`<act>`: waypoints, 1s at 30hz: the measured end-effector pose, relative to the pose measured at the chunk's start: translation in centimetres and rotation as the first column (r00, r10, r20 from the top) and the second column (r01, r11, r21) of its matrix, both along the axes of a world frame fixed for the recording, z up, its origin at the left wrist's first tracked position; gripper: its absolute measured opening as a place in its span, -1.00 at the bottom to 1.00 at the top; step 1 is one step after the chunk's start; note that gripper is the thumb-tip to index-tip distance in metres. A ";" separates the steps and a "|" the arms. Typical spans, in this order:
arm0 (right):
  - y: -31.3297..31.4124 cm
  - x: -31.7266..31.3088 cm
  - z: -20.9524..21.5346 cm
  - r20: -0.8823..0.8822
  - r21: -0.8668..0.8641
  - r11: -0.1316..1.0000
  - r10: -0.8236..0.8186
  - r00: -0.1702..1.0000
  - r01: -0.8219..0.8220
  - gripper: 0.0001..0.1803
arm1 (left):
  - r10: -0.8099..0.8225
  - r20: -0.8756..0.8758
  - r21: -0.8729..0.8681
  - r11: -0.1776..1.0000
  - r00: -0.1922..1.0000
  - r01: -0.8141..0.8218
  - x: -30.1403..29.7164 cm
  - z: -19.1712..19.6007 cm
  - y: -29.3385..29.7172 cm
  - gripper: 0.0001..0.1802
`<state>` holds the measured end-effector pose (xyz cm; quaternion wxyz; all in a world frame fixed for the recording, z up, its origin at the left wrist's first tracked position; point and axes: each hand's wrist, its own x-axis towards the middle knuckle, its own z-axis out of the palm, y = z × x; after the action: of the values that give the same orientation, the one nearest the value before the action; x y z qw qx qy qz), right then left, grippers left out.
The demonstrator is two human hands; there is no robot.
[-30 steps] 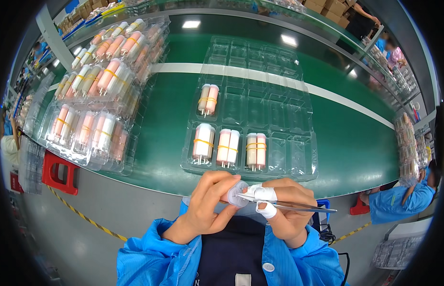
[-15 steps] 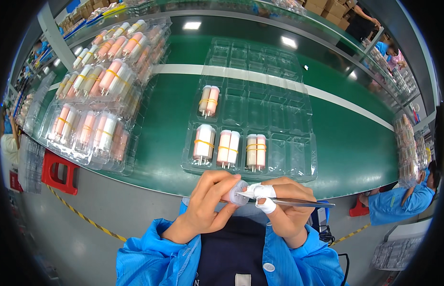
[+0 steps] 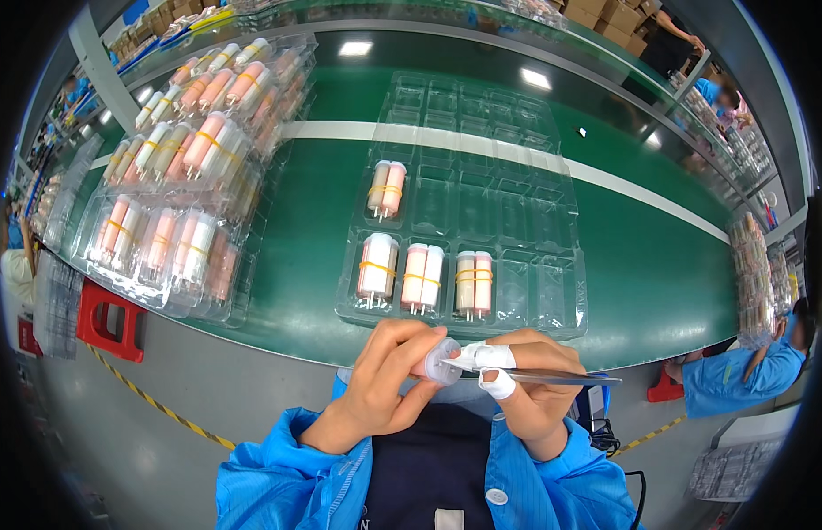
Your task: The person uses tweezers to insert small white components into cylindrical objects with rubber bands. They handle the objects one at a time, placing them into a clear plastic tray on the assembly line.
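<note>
My left hand (image 3: 376,380) is closed round a small cylinder (image 3: 443,362) with a translucent whitish round end; the rest of it is hidden by my fingers. My right hand (image 3: 539,384), white tape wrapped round its thumb and a finger, grips metal tweezers (image 3: 561,377). The tweezers' tips meet the cylinder's round end, though the exact contact is too small to make out. Just beyond my hands lies a clear plastic tray (image 3: 345,305). In its near row and at its left stand pink, white and beige cylinder bundles (image 3: 422,274) with yellow bands and metal pins.
Stacked clear trays (image 3: 239,291) full of similar cylinders rise on the left of the green table (image 3: 658,291). A small white scrap (image 3: 581,132) lies on the far right part. Below the table's left edge is a red stool (image 3: 115,322). A person in blue (image 3: 746,380) sits at the right.
My hands stay in almost the same place, with the cylinder and the tweezers tilted very slightly. The white scrap on the far right of the table has shifted a little to the right and nearer.
</note>
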<state>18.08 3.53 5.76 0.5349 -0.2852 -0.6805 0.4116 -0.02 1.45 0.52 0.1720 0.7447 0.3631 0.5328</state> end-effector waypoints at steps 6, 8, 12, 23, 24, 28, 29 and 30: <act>0.0 0.0 -0.1 0.006 -0.010 1.000 0.007 1.000 -0.007 -0.80 | 0.005 -0.001 0.003 1.000 1.000 -0.005 0.0 -0.1 0.0 -0.47; 0.1 0.0 -0.3 0.006 -0.002 1.000 0.010 1.000 -0.010 -0.80 | 0.020 0.015 -0.009 1.000 1.000 -0.020 0.1 0.1 -0.1 -0.42; 0.1 -0.1 -0.4 0.019 0.010 1.000 -0.006 1.000 0.006 -0.81 | 0.030 0.014 -0.020 0.999 0.999 -0.030 0.2 0.1 0.0 -0.39; -0.1 -0.1 -0.6 -0.012 -0.004 1.000 -0.021 1.000 0.021 -0.83 | 0.008 0.020 -0.014 1.000 1.000 -0.008 0.1 0.2 0.0 -0.37; -0.1 -0.1 -0.5 -0.008 -0.002 1.000 -0.022 1.000 0.022 -0.83 | 0.006 0.020 -0.013 1.000 1.000 -0.006 0.1 0.2 0.0 -0.38; 0.0 -0.1 -0.4 0.016 0.003 1.000 -0.030 0.999 0.030 -0.84 | 0.003 0.014 -0.022 1.000 1.000 -0.003 0.0 0.1 0.1 -0.38; 0.0 -0.1 -0.4 0.025 0.005 0.999 -0.034 0.999 0.034 -0.84 | 0.002 0.016 -0.026 1.000 1.000 -0.002 0.0 0.1 0.1 -0.39; 0.0 -0.1 -0.4 0.030 -0.003 0.999 -0.038 0.999 0.038 -0.85 | 0.001 0.018 -0.031 1.000 1.000 -0.001 0.0 0.1 0.1 -0.39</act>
<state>18.03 3.49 5.39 0.5318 -0.3050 -0.6824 0.3982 -0.01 1.51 0.58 0.1867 0.7369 0.3702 0.5339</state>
